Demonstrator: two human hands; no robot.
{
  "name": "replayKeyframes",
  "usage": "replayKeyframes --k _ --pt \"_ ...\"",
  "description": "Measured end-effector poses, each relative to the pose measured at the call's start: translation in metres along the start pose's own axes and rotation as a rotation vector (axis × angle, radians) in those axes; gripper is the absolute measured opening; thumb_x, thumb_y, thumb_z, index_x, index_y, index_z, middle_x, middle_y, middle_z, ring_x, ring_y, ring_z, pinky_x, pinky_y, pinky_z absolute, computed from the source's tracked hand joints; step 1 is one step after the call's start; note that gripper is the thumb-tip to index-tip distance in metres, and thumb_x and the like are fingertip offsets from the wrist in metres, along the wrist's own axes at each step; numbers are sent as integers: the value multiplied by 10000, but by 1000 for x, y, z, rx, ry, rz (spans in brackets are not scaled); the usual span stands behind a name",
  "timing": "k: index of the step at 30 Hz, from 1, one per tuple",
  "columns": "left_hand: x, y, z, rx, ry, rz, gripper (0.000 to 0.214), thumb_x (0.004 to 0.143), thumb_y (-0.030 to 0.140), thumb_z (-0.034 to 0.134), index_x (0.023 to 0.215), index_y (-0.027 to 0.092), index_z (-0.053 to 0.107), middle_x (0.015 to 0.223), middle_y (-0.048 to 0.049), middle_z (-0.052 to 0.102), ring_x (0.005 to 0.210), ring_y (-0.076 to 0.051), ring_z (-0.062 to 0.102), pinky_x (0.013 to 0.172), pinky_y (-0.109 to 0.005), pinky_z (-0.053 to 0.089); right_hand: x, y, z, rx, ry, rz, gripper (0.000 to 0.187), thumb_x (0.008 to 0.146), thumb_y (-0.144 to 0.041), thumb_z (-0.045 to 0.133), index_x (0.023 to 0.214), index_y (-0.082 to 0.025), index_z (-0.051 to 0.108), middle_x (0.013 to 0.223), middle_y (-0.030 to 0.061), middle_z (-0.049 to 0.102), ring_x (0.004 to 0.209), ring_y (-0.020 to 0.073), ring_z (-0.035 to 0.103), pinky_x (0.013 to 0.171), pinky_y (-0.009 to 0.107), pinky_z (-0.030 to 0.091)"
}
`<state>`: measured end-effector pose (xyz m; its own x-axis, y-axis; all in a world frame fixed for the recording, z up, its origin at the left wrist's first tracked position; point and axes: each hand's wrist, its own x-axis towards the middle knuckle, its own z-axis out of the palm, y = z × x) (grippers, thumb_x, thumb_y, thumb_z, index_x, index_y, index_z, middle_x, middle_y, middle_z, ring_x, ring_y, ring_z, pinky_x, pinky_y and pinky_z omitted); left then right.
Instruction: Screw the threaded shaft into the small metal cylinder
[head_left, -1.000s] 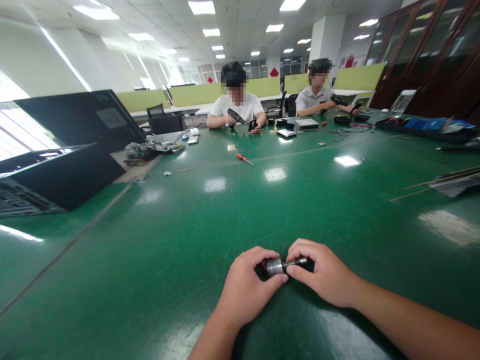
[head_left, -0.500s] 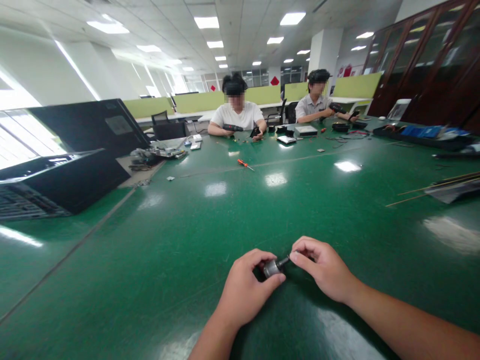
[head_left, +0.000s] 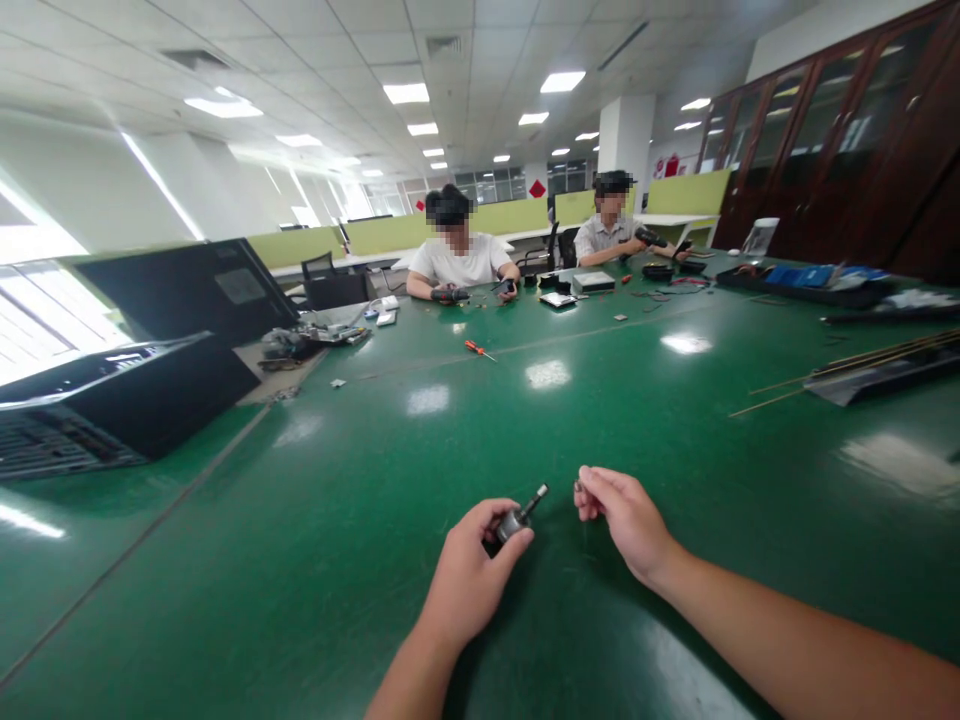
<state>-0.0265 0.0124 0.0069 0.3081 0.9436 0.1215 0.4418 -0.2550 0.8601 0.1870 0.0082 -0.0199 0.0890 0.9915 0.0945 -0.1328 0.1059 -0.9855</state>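
Observation:
My left hand [head_left: 474, 562] grips a grey metal cylinder with a shaft [head_left: 513, 524], which looks like a small gearbox. Its thin dark shaft, pale at the tip, points up and to the right, free of my right hand. Thumb and fingers are wrapped round the body, so part of it is hidden. To the right, my right hand [head_left: 621, 515] pinches a small metal piece [head_left: 577, 486] between thumb and fingertips. That piece is mostly covered, and its exact kind cannot be made out. Both hands are just over the green table [head_left: 360, 560].
An orange screwdriver [head_left: 475, 348] lies mid-table. An opened black computer case [head_left: 172, 385] stands at left, beside circuit boards [head_left: 330, 335]. Thin rods [head_left: 780, 400] and a black tray [head_left: 810, 285] are at right. Two people sit opposite, holding power drills [head_left: 450, 296].
My hands have moved apart. The right hand has come off the shaft with a small metal piece in its fingers. The left hand has shifted left and tilted the cylinder's shaft further upward.

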Motion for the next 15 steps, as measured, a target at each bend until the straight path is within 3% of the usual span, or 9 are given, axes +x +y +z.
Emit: replayKeyframes --k 4,8,11,15 --pt "3 -10 1 -118 58 -10 283 861 388 633 1061 202 559 993 -45 699 949 -207 675 880 -331 520 -1 -2 3 -9 -68 8 568 849 -688 560 615 -170 566 616 11 555 582 141 515 618 287 397" --pt "-8 -5 -10 -176 117 -48 423 859 437 617 1183 183 524 1078 -78 710 1029 -220 693 962 -358 535 0 -1 4 -41 -102 12 571 851 -695 551 629 -169 571 609 4 549 578 139 516 618 285 398" --pt "-36 1 -39 -71 133 -113 522 835 489 641 1258 189 578 1152 -85 724 1068 -246 696 1027 -385 513 0 1 3 -67 -120 14 562 876 -678 527 637 -170 568 613 4 549 581 139 511 619 285 395" --pt "-99 -20 -95 342 209 -216 463 698 576 741 1035 258 741 1040 -42 777 988 -306 726 949 -401 574 -2 0 4 -106 -149 4 533 901 -634 523 641 -172 572 598 -2 537 590 141 501 630 285 387"
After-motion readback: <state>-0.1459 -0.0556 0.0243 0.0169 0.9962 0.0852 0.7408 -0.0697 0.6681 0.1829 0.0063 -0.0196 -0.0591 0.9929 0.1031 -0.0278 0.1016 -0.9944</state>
